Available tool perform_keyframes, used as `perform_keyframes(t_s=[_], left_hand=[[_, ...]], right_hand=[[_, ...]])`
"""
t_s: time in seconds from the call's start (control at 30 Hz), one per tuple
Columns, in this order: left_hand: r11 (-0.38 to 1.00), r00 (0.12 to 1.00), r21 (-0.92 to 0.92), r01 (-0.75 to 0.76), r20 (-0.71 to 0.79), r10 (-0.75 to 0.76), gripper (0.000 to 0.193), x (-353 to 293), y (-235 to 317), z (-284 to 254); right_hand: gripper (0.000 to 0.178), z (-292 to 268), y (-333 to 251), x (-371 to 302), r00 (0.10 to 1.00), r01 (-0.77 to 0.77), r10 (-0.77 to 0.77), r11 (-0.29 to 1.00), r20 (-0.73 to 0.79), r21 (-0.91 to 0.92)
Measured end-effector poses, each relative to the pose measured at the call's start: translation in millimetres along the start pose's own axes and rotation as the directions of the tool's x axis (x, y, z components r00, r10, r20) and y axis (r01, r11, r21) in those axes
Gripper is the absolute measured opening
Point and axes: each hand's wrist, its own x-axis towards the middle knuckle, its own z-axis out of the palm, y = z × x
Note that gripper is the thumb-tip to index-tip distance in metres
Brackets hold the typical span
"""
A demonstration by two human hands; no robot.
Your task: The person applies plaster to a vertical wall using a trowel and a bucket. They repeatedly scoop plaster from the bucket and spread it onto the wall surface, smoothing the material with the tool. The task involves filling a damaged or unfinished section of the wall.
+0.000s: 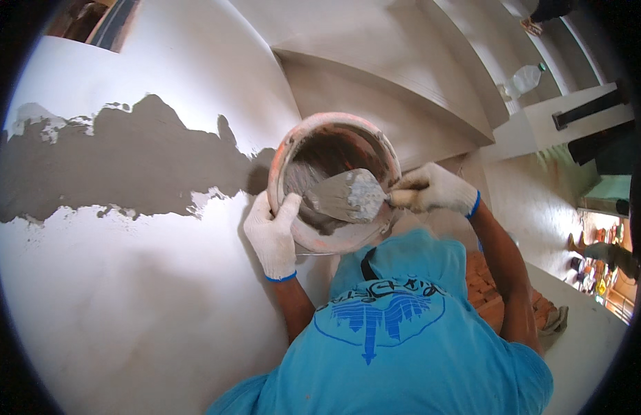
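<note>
A round orange bucket (298, 131), its rim crusted with mortar, is in front of me beside the wall. My left hand (273, 232), in a white knit glove with a blue cuff, grips the bucket's near left rim, thumb over the edge. In my right hand (437, 189), gloved the same way, is the wooden handle of a trowel (348, 196). Its blade lies across the bucket's mouth, smeared with grey mortar and shiny toward the handle. Dark mortar residue coats the bucket's inner wall. A broad band of wet grey mortar (120, 162) covers part of the white wall at left.
Pale stairs (383, 90) rise beyond the bucket, with a clear plastic bottle (524, 81) on them at upper right. Stacked red bricks (483, 290) sit by my right arm. A recessed opening (92, 24) breaks the wall at upper left. Another person's foot (532, 26) shows at top right.
</note>
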Motion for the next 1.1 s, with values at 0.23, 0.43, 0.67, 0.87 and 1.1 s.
perform_keyframes(t_s=[0.23, 0.43, 0.67, 0.87, 1.1], left_hand=[[0.997, 1.000, -0.075, -0.007, -0.014, 0.006, 0.019, 0.6, 1.6, 3.7], [0.992, 0.999, -0.119, 0.030, -0.032, -0.034, 0.018, 1.2, -11.3, -3.3], [1.000, 0.998, -0.029, -0.001, -0.059, -0.001, 0.025, -0.1, -17.8, -3.4], [0.980, 0.998, -0.194, 0.053, -0.017, -0.058, 0.023, 1.6, -18.5, -3.2], [0.977, 0.996, -0.195, 0.084, 0.001, -0.085, 0.024, -0.1, -14.5, -4.7]], right_hand=[[0.043, 7.0, 40.9, -13.7, 0.991, 0.133, -0.134, 0.991, -0.015, -0.012], [0.034, 26.7, 31.6, -18.7, 0.996, 0.071, -0.065, 0.992, -0.060, 0.105], [0.035, 33.7, 32.3, -26.1, 0.999, 0.019, -0.009, 0.979, -0.052, 0.204], [0.039, 32.2, 49.6, -33.2, 0.993, 0.065, -0.041, 0.972, -0.110, 0.224], [0.036, 34.9, 53.1, -36.3, 0.991, 0.061, -0.025, 0.960, -0.135, 0.273]])
